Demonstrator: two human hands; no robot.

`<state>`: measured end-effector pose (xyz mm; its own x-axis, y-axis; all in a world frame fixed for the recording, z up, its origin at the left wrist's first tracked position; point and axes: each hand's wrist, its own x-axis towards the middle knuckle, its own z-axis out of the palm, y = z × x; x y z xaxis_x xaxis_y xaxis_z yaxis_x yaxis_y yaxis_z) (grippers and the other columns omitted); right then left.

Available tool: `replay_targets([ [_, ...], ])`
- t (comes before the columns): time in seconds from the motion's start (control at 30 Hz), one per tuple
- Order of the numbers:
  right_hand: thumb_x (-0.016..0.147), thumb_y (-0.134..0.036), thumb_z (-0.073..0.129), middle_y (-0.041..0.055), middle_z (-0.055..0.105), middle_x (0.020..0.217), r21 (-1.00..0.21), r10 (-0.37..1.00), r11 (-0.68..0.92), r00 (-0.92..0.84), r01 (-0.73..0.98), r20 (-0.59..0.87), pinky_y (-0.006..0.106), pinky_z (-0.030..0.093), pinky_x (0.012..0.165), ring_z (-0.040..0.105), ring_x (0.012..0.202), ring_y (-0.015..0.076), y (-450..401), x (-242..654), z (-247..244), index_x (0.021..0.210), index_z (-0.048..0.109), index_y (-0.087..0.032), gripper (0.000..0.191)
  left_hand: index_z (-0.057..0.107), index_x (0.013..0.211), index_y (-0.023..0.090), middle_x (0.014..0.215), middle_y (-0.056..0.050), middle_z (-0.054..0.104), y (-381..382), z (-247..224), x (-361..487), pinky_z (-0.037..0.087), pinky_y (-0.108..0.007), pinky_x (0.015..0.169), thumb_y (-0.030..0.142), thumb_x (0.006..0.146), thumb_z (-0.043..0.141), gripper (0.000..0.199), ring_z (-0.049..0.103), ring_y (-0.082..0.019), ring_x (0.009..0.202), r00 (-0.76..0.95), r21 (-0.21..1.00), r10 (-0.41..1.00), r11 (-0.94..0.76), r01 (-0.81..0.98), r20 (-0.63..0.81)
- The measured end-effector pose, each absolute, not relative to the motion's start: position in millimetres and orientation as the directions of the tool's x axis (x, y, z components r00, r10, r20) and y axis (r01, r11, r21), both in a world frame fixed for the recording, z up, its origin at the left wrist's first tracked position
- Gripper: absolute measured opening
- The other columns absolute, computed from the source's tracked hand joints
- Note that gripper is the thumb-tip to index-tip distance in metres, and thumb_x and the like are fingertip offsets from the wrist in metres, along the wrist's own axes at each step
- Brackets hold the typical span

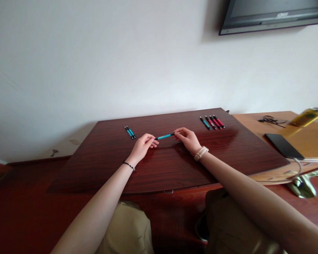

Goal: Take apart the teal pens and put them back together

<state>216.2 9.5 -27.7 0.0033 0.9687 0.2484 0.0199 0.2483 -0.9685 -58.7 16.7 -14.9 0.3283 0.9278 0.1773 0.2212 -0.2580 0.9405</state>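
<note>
While the thumb and fingers of the left hand (145,144) pinched one black end of a slim teal pen (165,136), those of the right hand (188,140) were closed on its other end, so that the smooth, straight barrel stretched between the two, above the table and near its middle. The remaining left fingers were loosely curled beneath the grip, and the right hand arched over with its knuckles bent.

Around the left wrist ran a thin, dark beaded bracelet (129,165); around the right sat a pale watch (201,153) with a broad band.

Under the hands spread the table (100,155), its flat top a dark reddish brown with fine streaked grain and a soft sheen. Just beyond the left hand lay two teal pens (130,132) side by side, slanted, with black ends. Farther to the right, near the back edge, four more formed a neat slanting row: a single teal one (205,123) at the left, then three red pens (215,122) with dark ends.

Beside the table stood a lighter, honey-coloured wooden desk (250,123), which bore a flat black phone (283,145), a loosely coiled black cable (271,121) and a shiny golden cylindrical can (307,117). Behind rose a matte, pale wall (108,53), where a dark glossy screen (275,17) hung.
</note>
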Motion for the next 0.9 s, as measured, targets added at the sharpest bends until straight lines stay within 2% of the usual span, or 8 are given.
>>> replay_targets([
  [0.13,0.084,-0.059,0.080,0.0068,0.080,0.092,-0.969,0.970,0.244,0.004,0.033,0.244,0.033,0.060,0.078,0.075,0.083,0.0208,8.3,215.8,-25.5,0.103,0.072,-0.022,0.043,0.061,0.107,0.019,0.102,-0.013,0.082,17.2,-15.0,-58.0,0.059,-0.037,0.079,0.051,0.099,0.065,0.033,0.077,-0.021,0.083,0.313,0.935,0.932,-0.264,0.235,0.184],
  [0.53,0.084,-0.053,0.083,0.0055,0.078,0.094,-0.963,0.962,0.270,-0.051,-0.006,0.270,0.030,0.057,0.075,0.073,0.081,0.0186,12.0,217.4,-32.0,0.105,0.073,-0.021,0.040,0.063,0.102,0.018,0.099,-0.012,0.082,22.3,-17.4,-61.0,0.058,-0.036,0.081,0.046,0.093,0.074,0.032,0.077,-0.021,0.084,0.237,0.963,0.950,-0.237,0.127,0.202],
  [0.9,0.083,-0.051,0.084,0.0056,0.078,0.096,-0.960,0.957,0.279,-0.076,-0.020,0.279,0.031,0.056,0.075,0.073,0.080,0.0188,8.5,213.1,-26.6,0.104,0.073,-0.021,0.038,0.068,0.108,0.017,0.098,-0.012,0.082,20.3,-15.9,-59.7,0.056,-0.035,0.080,0.045,0.091,0.075,0.034,0.076,-0.021,0.083,0.226,0.977,0.961,-0.186,0.101,0.159],
])
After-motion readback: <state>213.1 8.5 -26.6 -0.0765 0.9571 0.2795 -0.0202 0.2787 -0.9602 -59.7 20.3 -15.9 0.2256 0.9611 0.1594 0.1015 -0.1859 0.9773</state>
